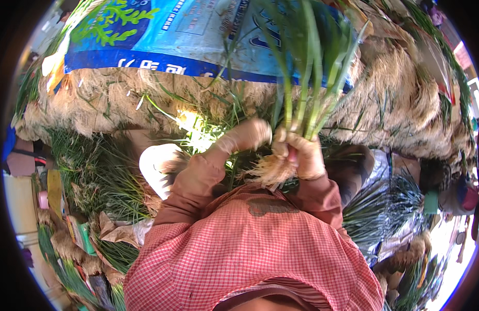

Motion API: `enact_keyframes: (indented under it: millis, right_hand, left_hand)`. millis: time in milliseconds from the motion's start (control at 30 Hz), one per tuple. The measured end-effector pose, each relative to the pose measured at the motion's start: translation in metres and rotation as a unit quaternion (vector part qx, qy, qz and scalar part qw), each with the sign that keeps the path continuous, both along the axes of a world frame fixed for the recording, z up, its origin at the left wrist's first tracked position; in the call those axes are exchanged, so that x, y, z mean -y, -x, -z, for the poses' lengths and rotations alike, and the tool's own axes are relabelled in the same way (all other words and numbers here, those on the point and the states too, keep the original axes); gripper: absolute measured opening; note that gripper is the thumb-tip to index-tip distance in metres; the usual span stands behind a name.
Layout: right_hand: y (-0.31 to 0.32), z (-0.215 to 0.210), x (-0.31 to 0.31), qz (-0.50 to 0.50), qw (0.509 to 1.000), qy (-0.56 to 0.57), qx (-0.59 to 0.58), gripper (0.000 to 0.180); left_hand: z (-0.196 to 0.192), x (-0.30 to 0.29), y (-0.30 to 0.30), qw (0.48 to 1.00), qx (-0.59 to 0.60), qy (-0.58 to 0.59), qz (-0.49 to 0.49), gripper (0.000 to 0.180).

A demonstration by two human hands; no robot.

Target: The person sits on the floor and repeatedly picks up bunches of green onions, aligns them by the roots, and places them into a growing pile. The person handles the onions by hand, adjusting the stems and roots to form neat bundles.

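Note:
My right hand [308, 155] is closed round the lower stems of a bunch of green onions [302, 106]. Their green leaves stand upward and smear with motion, while the pale roots [270, 170] hang below the fist, toward my chest. Just left of the bunch is my left hand [248, 136], blurred, its fingers too smeared to read. Between the two hands a small gap shows. In front of both lies a long heap of green onions with their tan roots [125, 103] facing me, partly covered by a blue printed plastic sheet [208, 57].
Loose green onions [120, 189] are piled at my left, some leaves scattered before me. At my right, more green onions [376, 207] lie by silvery plastic sheeting [380, 166]. Further bundles with roots [76, 249] line the lower left.

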State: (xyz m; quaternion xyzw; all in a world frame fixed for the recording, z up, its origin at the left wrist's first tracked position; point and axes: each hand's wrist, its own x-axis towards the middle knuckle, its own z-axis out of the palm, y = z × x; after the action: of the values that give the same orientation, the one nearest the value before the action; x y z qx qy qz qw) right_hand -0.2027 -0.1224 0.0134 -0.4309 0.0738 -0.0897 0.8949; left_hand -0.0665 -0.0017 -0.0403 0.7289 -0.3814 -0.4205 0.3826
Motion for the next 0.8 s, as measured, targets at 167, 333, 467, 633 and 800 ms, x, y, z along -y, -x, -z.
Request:
enact_keyframes:
  millis: [167, 333, 467, 633, 800]
  right_hand:
    - [-0.001, -0.032, 0.029, 0.023, 0.998, 0.043, 0.035, 0.036]
    - [-0.006, -0.040, 0.044, 0.018, 0.992, 0.076, -0.101, 0.033]
    - [-0.006, -0.039, 0.074, 0.024, 0.991, 0.107, -0.082, 0.023]
    - [-0.014, -0.037, 0.120, 0.078, 0.981, 0.178, -0.028, 0.029]
    - [-0.027, -0.046, 0.151, 0.125, 0.986, 0.100, 0.041, 0.029]
  left_hand:
    - [-0.053, -0.002, -0.044, 0.933, 0.257, 0.040, -0.249, 0.036]
    - [-0.052, 0.038, -0.106, 0.779, 0.516, 0.022, -0.354, 0.029]
    - [-0.007, 0.032, -0.040, 0.788, 0.592, 0.114, -0.128, 0.039]
    - [-0.038, 0.007, -0.028, 0.911, 0.398, -0.108, 0.010, 0.059]
    - [-0.045, 0.018, -0.110, 0.677, 0.734, -0.031, -0.056, 0.058]
